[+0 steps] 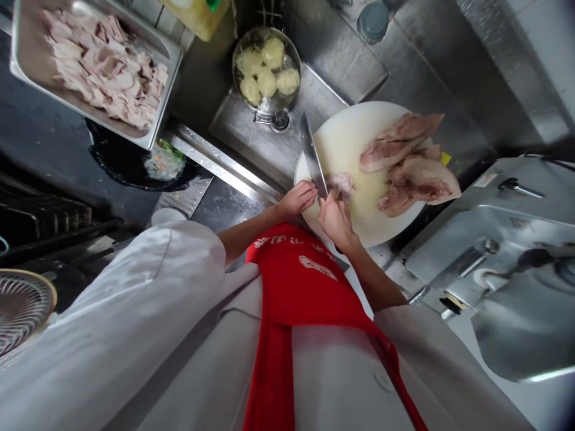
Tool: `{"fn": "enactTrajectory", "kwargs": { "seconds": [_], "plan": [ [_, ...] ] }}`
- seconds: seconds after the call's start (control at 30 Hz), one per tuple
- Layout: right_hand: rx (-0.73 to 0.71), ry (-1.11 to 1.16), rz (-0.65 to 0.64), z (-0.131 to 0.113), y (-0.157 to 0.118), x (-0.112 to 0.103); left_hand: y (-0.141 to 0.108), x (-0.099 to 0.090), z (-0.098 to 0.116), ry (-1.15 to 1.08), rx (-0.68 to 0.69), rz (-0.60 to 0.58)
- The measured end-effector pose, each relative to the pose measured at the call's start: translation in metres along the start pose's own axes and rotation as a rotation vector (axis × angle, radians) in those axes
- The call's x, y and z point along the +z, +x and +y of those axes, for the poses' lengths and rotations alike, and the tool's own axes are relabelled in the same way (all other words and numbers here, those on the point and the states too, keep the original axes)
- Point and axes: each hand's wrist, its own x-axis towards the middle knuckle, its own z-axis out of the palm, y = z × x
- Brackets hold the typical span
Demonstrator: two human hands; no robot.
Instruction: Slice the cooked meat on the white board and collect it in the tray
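A round white cutting board (pixel 335 131) lies beside the sink. My right hand (pixel 336 220) is wrapped round the handle of a kitchen knife (pixel 314 157), whose long blade points away from me over the left part of the board. Close against the blade's left side, my left hand (pixel 297 199) has its fingers bent and drawn together at the board's near-left edge; whatever they press on is hidden. Thin pale meat slices (pixel 342 183) lie to the right of the blade. Farther right on the board rest large pieces of cooked-looking meat (pixel 399 142), some overlapping.
A pot (pixel 236 72) with several pale yellow lumps in liquid stands in the metal sink (pixel 229 123). Upper left is a steel pan (pixel 167 78) of sliced meat above a black bag (pixel 114 161). At right stands a metal slicing machine (pixel 498 233). A lidded container (pixel 372 23) is at the back.
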Motion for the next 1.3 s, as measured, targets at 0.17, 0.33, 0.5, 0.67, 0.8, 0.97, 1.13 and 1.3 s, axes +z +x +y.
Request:
{"fn": "enactTrajectory", "kwargs": {
  "seconds": [0.17, 0.33, 0.5, 0.67, 0.8, 0.97, 1.13, 1.3],
  "plan": [
    [-0.004, 0.009, 0.041, -0.001, 0.016, -0.003, -0.001, -0.010, 0.004, -0.027, -0.044, 0.007],
    [0.001, -0.046, -0.004, 0.009, -0.013, -0.011, 0.000, -0.008, 0.000, 0.010, -0.009, -0.052],
    [0.025, -0.041, -0.038, -0.002, -0.009, -0.002, -0.002, -0.005, -0.002, 0.020, 0.001, -0.070],
    [-0.014, -0.035, 0.015, -0.004, 0.001, -0.009, -0.006, -0.005, -0.003, 0.023, 0.006, -0.045],
    [0.005, -0.046, -0.050, 0.004, -0.015, -0.011, -0.006, -0.001, -0.003, 0.038, 0.021, -0.024],
    [0.012, -0.011, 0.022, -0.007, 0.002, 0.003, -0.006, -0.005, -0.001, 0.017, 0.008, 0.004],
    [-0.004, -0.003, 0.036, -0.006, 0.007, -0.004, -0.008, -0.011, -0.001, 0.030, 0.035, 0.022],
    [0.011, -0.045, -0.028, -0.004, -0.016, -0.007, -0.007, -0.009, -0.002, 0.036, 0.005, -0.069]
  ]
}}
